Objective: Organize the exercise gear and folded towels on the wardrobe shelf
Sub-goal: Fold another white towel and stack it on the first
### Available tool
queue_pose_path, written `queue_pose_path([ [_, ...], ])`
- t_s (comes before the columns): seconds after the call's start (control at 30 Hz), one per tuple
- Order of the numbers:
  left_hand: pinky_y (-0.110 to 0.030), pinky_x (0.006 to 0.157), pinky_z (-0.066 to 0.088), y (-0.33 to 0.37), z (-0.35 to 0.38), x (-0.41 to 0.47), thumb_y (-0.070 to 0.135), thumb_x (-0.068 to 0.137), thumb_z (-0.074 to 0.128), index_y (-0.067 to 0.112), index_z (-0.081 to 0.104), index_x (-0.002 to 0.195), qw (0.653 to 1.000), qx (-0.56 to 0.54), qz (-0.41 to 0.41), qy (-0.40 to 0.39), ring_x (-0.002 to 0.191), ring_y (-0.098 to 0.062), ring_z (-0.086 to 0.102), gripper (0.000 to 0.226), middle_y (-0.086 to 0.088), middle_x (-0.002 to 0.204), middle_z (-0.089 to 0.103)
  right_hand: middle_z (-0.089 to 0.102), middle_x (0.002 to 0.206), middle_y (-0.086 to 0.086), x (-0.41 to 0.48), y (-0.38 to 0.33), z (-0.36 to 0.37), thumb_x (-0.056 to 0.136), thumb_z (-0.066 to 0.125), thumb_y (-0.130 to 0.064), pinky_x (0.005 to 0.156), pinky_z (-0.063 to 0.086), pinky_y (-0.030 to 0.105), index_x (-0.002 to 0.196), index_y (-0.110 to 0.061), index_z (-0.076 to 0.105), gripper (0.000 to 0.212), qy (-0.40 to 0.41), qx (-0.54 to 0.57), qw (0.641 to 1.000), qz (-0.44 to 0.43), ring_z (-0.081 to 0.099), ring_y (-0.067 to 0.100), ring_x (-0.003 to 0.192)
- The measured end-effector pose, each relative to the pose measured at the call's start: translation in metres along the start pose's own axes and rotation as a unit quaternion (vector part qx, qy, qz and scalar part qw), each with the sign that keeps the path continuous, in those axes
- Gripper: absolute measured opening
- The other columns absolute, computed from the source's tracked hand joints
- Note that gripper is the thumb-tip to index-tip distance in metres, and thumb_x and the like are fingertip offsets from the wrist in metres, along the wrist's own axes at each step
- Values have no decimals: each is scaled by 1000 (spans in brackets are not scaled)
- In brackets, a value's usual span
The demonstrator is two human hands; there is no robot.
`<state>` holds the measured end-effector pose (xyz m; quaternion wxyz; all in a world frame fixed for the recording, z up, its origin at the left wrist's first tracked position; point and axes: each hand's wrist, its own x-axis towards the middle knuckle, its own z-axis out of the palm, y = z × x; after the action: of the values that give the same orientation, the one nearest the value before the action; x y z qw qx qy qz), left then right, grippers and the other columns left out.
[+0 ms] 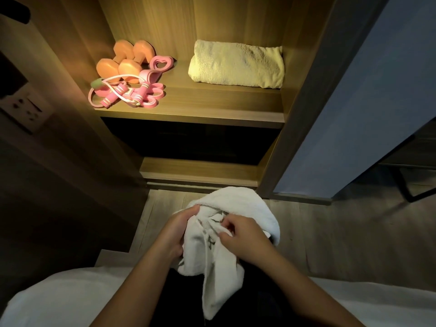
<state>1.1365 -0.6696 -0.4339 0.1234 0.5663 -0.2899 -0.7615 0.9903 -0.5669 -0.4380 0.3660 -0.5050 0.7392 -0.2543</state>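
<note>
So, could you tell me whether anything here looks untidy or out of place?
At the front left of the shelf, the pink skipping rope and resistance band lie tangled beside the orange dumbbells. The folded towel on the right sits neatly. The white towel is bunched in the left hand and right hand.

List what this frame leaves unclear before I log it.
Head view only.
- Lower compartment: deep shadow, contents unreadable.
- White towel: bunched between the left hand and right hand; its fold state and grey marking are hidden in creases.
- Pink bands: tangled with the rope, so their count is unclear.
- Dark object, top left: cut off by the edge.
</note>
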Motion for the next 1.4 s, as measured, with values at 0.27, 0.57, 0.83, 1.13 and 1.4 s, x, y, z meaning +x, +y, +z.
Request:
queue_pose_path([
  [0.27, -42, 71, 57, 24, -11, -11, 29, 91, 63, 17, 73, 86, 969, 60, 215, 108, 81, -30, 73, 16, -11, 85, 76, 53, 67, -1, -11, 6, -65, 70, 50, -8, 57, 34, 27, 71, -18, 52, 10, 82, 248, 956, 130, 48, 14, 63],
  [0.57, -45, 76, 56, 31, -15, -20, 34, 88, 62, 21, 73, 83, 935, 81, 267, 219, 83, -25, 69, 18, -5, 83, 74, 68, 77, -4, -20, 17, -72, 68, 82, -46, 56, 49, 29, 77, -20, 62, 34, 38, 59, 993, 94, 64, 14, 70],
  [0.83, -25, 55, 38, 2, -10, -18, 33, 91, 58, 16, 61, 64, 840, 462, 254, 128, 63, -17, 57, 32, -2, 63, 60, 61, 77, -1, -22, 31, -66, 84, 51, -45, 63, 46, 27, 70, -19, 55, 30, -79, -14, 997, 19, 52, 3, 65],
  [1.13, -24, 53, 30, 4, -10, -13, 27, 93, 58, 21, 46, 53, 853, 450, 239, 113, 57, -12, 45, 42, 4, 53, 46, 50, 77, -10, -16, 42, -11, 94, 42, -9, 61, 38, 16, 74, -25, 45, 26, 87, 130, 985, 66, 47, 6, 69],
  [1.4, -26, 56, 34, -3, -14, -4, 31, 92, 59, 18, 49, 55, 851, 452, 249, 101, 57, -13, 48, 40, 4, 53, 48, 57, 125, -11, -11, 39, -1, 89, 70, -17, 81, 60, 42, 149, -37, 27, 77, 252, 287, 914, 139, 64, 8, 101],
])
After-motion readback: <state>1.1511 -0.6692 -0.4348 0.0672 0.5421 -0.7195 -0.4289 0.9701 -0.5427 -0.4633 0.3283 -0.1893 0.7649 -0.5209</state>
